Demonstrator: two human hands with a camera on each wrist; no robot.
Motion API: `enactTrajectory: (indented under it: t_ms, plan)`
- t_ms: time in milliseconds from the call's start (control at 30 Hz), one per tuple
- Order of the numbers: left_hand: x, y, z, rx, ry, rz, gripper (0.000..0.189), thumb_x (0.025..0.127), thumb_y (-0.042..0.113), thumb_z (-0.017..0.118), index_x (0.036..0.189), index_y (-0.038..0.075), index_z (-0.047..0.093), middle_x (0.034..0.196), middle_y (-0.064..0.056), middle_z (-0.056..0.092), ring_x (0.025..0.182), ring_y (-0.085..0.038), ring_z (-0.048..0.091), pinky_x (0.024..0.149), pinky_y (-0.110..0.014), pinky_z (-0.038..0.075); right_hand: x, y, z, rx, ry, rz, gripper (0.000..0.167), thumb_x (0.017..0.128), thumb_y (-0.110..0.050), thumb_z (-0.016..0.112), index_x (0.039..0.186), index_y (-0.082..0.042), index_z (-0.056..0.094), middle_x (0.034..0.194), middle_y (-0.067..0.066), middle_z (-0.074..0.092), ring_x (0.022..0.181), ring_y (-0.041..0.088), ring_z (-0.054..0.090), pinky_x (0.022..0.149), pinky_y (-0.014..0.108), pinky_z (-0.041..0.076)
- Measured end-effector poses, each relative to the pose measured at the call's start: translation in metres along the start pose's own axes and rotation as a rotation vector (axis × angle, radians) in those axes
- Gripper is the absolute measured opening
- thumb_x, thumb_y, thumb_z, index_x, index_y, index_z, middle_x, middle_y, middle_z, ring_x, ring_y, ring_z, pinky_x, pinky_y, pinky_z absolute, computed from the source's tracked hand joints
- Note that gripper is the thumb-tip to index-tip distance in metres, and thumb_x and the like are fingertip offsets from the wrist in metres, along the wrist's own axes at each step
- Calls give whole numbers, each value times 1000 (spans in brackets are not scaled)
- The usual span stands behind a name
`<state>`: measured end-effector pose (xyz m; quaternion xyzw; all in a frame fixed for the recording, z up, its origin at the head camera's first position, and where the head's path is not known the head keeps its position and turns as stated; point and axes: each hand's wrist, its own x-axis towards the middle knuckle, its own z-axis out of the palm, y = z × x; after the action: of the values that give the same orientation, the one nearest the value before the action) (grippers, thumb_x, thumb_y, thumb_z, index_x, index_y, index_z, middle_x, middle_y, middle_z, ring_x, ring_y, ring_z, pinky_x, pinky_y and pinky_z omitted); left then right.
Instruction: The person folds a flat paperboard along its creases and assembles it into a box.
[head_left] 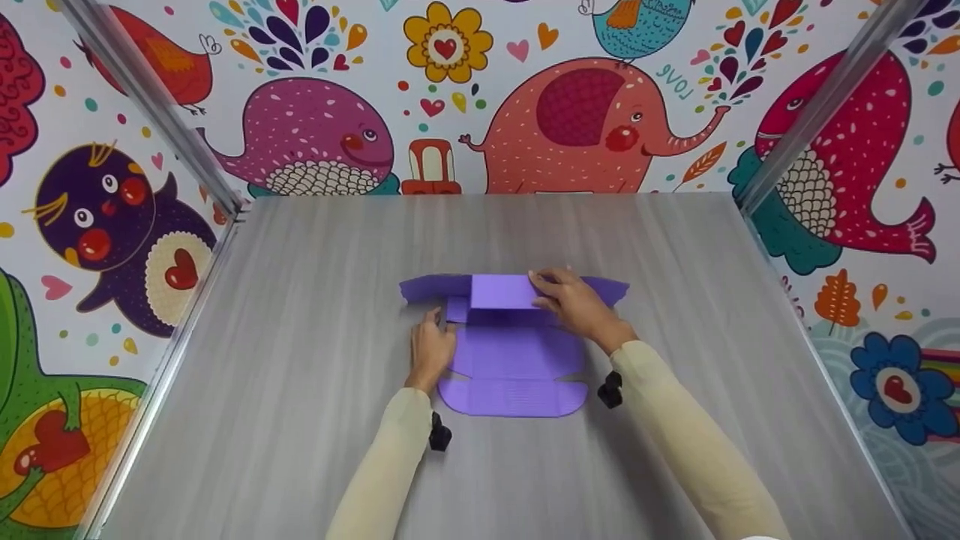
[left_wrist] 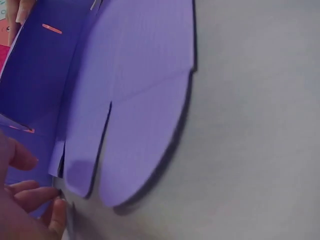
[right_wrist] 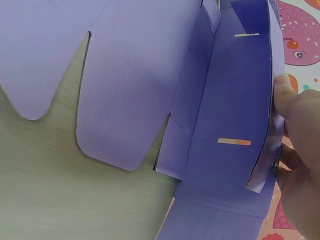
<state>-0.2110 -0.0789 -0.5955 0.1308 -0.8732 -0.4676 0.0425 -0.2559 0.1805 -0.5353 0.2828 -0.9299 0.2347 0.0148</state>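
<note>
A purple cardboard box, partly folded, lies on the table with its front panel and rounded flaps flat. Its back wall stands up, and a top strip folds over toward the front; side wings spread left and right. My right hand pinches that strip near its right end, thumb on one face and fingers behind, as the right wrist view shows. Beside the left edge, my left hand rests with loosely bent fingers close to a small side tab. Whether they touch it is hard to tell.
The grey wood-grain table carries the box near its middle. Metal posts rise at the back corners. Printed panels with cartoon animals stand behind and along both sides. A small black device sits at each wrist.
</note>
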Motion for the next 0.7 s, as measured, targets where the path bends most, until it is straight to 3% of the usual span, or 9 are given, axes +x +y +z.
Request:
enactTrajectory:
  t_ms: [200, 367, 700]
  plan:
    - [1, 0, 1, -85, -17, 5, 41, 95, 10, 58, 133, -6, 58, 127, -23, 68, 125, -37, 62, 109, -47, 47, 0, -2, 0, 10, 2, 1, 51, 101, -26, 59, 147, -9, 47, 141, 18, 56, 135, 35, 51, 123, 56, 25]
    - [-1, 3, 4, -95, -15, 7, 40, 93, 6, 59, 132, -6, 60, 129, -23, 66, 127, -37, 60, 110, -46, 46, -1, -1, 1, 7, 9, -11, 50, 101, -25, 59, 147, -8, 47, 141, 19, 56, 134, 36, 52, 122, 57, 26]
    - [-3, 20, 5, -188, -19, 31, 46, 89, 1, 55, 135, -4, 58, 128, -23, 67, 121, -35, 64, 105, -45, 50, -1, -2, -1, 8, 4, -14, 51, 100, -24, 59, 147, -7, 47, 141, 20, 55, 134, 37, 51, 122, 57, 28]
